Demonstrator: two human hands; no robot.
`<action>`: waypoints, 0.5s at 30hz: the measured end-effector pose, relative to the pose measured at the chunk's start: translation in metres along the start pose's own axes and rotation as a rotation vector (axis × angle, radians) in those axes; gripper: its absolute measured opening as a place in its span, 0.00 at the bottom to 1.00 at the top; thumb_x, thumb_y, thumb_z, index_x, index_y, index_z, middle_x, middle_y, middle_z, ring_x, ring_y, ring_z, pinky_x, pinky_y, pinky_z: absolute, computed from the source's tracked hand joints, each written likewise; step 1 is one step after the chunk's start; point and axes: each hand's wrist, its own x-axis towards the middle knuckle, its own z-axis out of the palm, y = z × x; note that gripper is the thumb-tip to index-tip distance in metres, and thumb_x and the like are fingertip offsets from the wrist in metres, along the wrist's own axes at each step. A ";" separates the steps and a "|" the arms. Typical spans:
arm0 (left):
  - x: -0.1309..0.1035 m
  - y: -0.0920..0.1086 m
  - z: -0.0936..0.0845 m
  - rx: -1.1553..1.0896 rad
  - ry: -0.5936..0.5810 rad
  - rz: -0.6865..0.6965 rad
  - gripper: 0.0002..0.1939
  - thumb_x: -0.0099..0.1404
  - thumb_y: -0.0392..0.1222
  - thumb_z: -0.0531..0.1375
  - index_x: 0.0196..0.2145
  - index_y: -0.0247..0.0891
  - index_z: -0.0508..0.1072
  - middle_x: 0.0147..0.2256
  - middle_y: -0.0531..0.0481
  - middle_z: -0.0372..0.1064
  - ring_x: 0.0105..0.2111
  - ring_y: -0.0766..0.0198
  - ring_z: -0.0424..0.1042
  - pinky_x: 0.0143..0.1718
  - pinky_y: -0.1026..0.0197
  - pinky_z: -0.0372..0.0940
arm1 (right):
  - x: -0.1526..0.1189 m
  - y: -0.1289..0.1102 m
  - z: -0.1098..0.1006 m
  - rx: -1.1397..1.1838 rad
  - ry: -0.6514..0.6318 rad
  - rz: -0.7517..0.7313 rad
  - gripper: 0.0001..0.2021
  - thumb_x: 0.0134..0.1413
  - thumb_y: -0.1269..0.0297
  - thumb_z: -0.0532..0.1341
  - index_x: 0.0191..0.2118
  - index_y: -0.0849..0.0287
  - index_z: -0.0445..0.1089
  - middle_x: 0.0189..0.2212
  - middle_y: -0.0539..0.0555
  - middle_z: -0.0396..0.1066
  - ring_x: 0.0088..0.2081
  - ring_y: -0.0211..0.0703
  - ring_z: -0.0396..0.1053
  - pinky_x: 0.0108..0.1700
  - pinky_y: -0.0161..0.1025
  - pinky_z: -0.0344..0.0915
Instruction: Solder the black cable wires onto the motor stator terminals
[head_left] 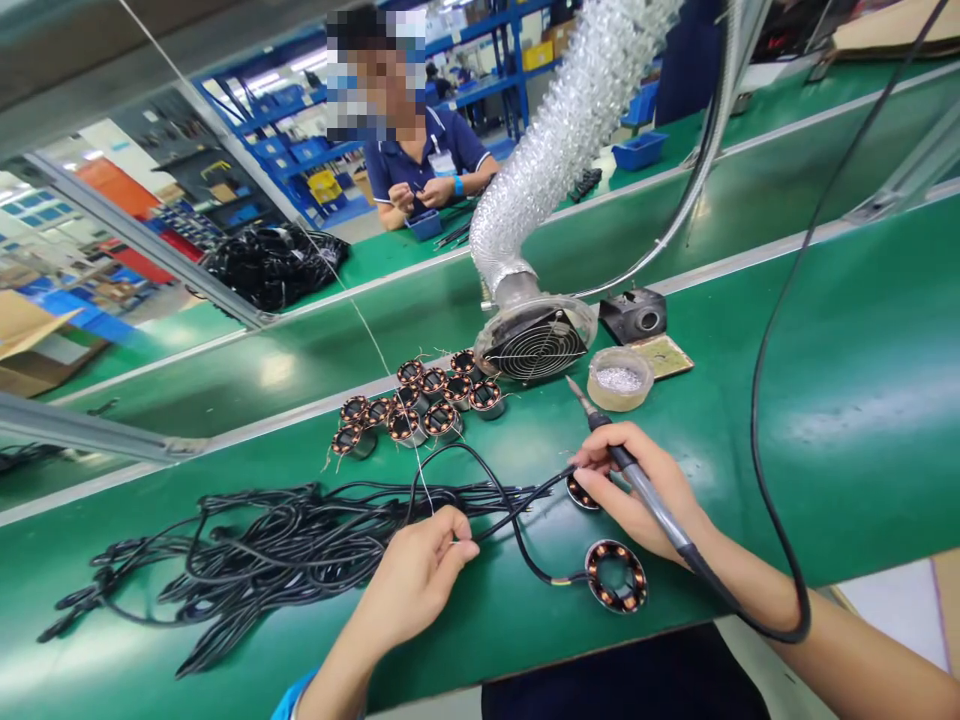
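Observation:
My right hand [637,490] holds a soldering iron [649,490] across it, its tip pointing up and left, while its thumb and fingertips pinch a black cable [540,492]. My left hand [420,575] is closed, thumb against forefinger, at the same cable and a thin solder wire [386,368] that runs down from above. A copper-wound stator [616,577] with a cable joined to its left side lies near the front edge. Another stator [582,492] is partly hidden by my right hand. Left of my left hand spreads a pile of black cables [262,560].
Several stators [409,400] stand grouped behind the cables. A fume fan [536,345] on a silver duct [555,130], a round tub [619,380] and an iron stand [637,316] are behind my right hand. Across the bench sits a person [420,160].

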 end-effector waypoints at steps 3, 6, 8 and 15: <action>0.004 0.009 -0.005 -0.009 0.007 0.004 0.12 0.70 0.47 0.52 0.31 0.39 0.67 0.20 0.58 0.57 0.22 0.65 0.58 0.26 0.63 0.51 | -0.002 -0.003 0.000 0.017 -0.023 -0.058 0.08 0.55 0.70 0.63 0.40 0.54 0.66 0.32 0.49 0.75 0.31 0.37 0.74 0.34 0.33 0.72; 0.016 0.031 -0.006 -0.095 0.145 0.129 0.17 0.73 0.46 0.47 0.37 0.39 0.72 0.31 0.50 0.70 0.31 0.62 0.67 0.35 0.61 0.60 | -0.004 -0.010 0.003 0.010 -0.051 -0.148 0.09 0.56 0.71 0.62 0.41 0.53 0.66 0.32 0.49 0.76 0.32 0.38 0.75 0.34 0.33 0.72; 0.026 0.050 -0.002 -0.186 0.161 0.251 0.17 0.74 0.46 0.46 0.43 0.40 0.73 0.39 0.47 0.72 0.39 0.60 0.69 0.42 0.59 0.61 | -0.004 -0.016 0.007 -0.026 -0.056 -0.231 0.09 0.56 0.72 0.62 0.42 0.53 0.66 0.33 0.49 0.76 0.33 0.39 0.75 0.35 0.34 0.72; 0.046 0.083 0.030 -0.654 0.052 0.182 0.16 0.73 0.53 0.49 0.37 0.39 0.66 0.27 0.56 0.60 0.25 0.69 0.58 0.26 0.67 0.55 | -0.003 -0.028 0.016 -0.188 0.174 -0.298 0.08 0.56 0.73 0.62 0.39 0.53 0.66 0.31 0.47 0.71 0.27 0.35 0.71 0.32 0.33 0.71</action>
